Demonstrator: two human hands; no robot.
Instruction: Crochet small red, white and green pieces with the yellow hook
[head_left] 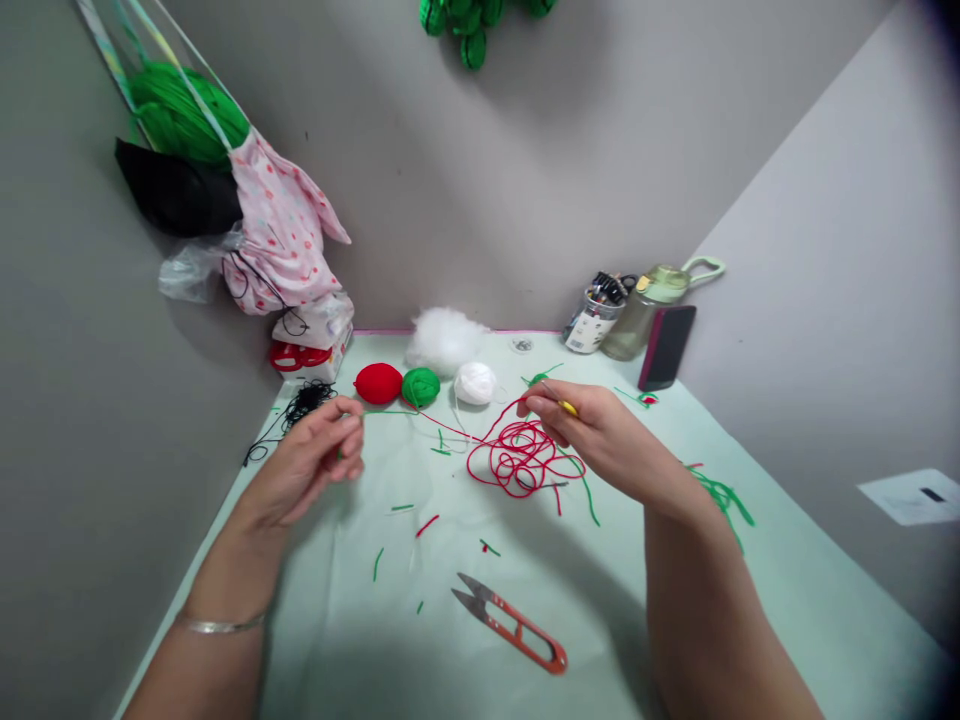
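My left hand (311, 465) is raised over the left side of the table, its fingertips pinched on green yarn (390, 412). That strand runs toward the green yarn ball (421, 387). In my right hand (600, 425) is a crochet hook with a yellow handle (568, 408), its thin metal shaft pointing up and left. Red yarn (501, 418) rises from a loose tangle (521, 460) to the fingers of this hand. Another red strand links the tangle toward the red yarn ball (379, 384). A white yarn ball (475, 384) sits right of the green one.
Orange-handled thread snips (517, 625) lie near the front among yarn scraps (427, 525). White stuffing (446, 340), a pen cup (595, 318), a bottle (649, 310) and a phone (667, 347) stand at the back. Black yarn (307, 402) lies left; a pink bag (281, 225) hangs above.
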